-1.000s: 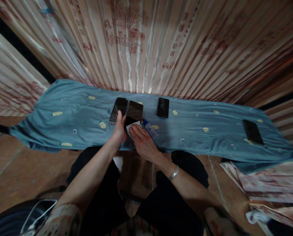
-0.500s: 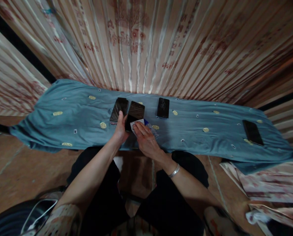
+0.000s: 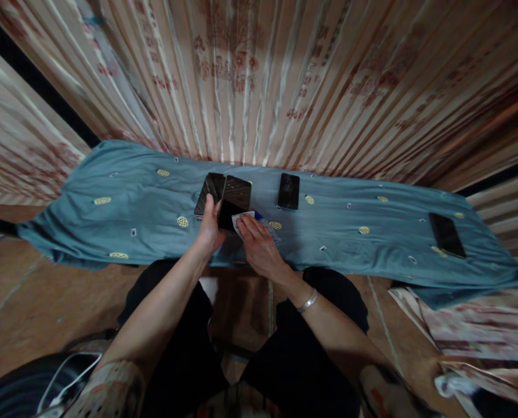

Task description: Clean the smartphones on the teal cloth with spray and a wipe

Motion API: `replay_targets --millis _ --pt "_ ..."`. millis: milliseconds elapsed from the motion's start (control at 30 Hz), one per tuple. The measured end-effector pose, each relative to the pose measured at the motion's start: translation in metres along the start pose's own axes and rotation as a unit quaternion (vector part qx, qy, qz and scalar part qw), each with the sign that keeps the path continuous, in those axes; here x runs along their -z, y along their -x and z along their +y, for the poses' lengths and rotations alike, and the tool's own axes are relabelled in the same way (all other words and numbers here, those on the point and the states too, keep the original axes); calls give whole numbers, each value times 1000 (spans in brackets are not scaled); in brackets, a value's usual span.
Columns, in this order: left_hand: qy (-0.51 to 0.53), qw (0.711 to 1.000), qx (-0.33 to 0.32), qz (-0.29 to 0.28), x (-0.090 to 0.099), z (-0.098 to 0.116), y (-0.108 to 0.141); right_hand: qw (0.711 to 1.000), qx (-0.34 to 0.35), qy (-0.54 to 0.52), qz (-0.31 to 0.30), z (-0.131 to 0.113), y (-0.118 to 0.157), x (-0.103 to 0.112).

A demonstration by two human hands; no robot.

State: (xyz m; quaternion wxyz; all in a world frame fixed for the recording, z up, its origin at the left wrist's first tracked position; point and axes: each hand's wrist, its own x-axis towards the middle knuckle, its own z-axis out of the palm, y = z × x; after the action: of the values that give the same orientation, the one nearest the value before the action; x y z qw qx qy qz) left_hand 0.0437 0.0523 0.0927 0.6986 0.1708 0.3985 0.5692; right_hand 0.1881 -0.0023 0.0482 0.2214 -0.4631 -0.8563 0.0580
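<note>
A dark smartphone point(image 3: 236, 194) is gripped along its left edge by my left hand point(image 3: 210, 228), which has its thumb raised and its fingers hidden beneath. Behind that hand another phone point(image 3: 209, 194) lies on the blue cloth, apparently on top of something, its right side partly covered by the held one. My right hand point(image 3: 259, 241) presses a white and blue wipe or thin packet point(image 3: 242, 219) against the lower right corner of the held phone. Its fingers lie close together over the wipe. A clear crinkled wrapper point(image 3: 271, 231) sits just right of these fingers.
The blue cloth point(image 3: 337, 249) with yellow pineapple prints covers a long narrow surface. On it lie a phone with a cracked-looking screen point(image 3: 289, 191) and, far right, another dark phone point(image 3: 447, 235). A pleated curtain point(image 3: 263, 87) hangs behind. A white cable point(image 3: 73, 377) is at lower left.
My left hand and the held phone have shifted slightly left, so the phone overlaps the one behind it more. The right hand with the wipe has hardly moved.
</note>
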Motion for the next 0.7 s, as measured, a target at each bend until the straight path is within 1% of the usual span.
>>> replay_targets --millis 133,333,467,567,700 --pt "2 1000 15 4 -2 1 3 1000 -10 5 0 1 0 0" --pt "13 1000 -15 13 6 3 -4 999 32 -7 14 -7 7 -4" --pt "15 999 -20 22 8 5 -7 999 43 -9 17 -9 9 -5" --pt "16 999 -21 19 7 6 -7 999 38 -8 17 -8 7 -5" --pt "13 1000 -9 6 4 4 -3 1000 5 -8 21 0 3 -5"
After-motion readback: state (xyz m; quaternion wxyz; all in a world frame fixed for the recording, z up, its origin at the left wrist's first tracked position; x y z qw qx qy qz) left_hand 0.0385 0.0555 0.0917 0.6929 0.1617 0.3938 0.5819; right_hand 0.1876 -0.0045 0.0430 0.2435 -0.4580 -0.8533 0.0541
